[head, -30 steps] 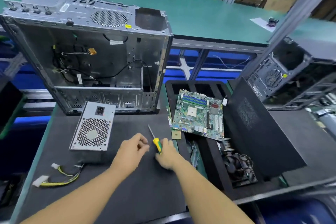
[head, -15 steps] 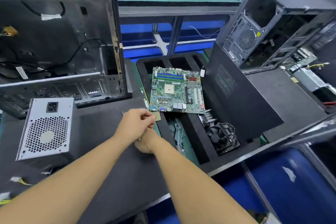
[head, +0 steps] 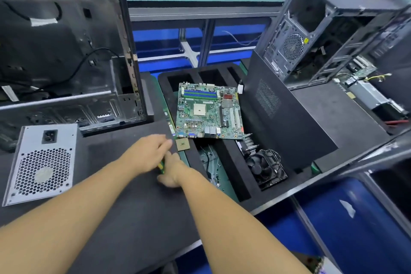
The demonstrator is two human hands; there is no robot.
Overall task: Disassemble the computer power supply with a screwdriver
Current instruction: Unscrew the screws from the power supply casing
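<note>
The silver power supply (head: 42,162) lies on the black mat at the left, its fan grille and socket facing up. Both hands meet to its right, well apart from it. My right hand (head: 171,172) is closed around the green and yellow handle of the screwdriver (head: 161,165). My left hand (head: 146,153) lies over the tool's upper part and hides the shaft and tip. Whether it grips the tool is not visible.
An empty open computer case (head: 66,55) stands behind the power supply. A black foam tray (head: 231,182) at the right holds a motherboard (head: 209,111), a CPU chip (head: 182,145) and a cooler fan (head: 265,168). A black side panel (head: 280,122) and a second case (head: 329,29) stand further right.
The view has swung right and down. My hands have come together, the left one now covering the screwdriver whose shaft stood in plain sight a second ago.
</note>
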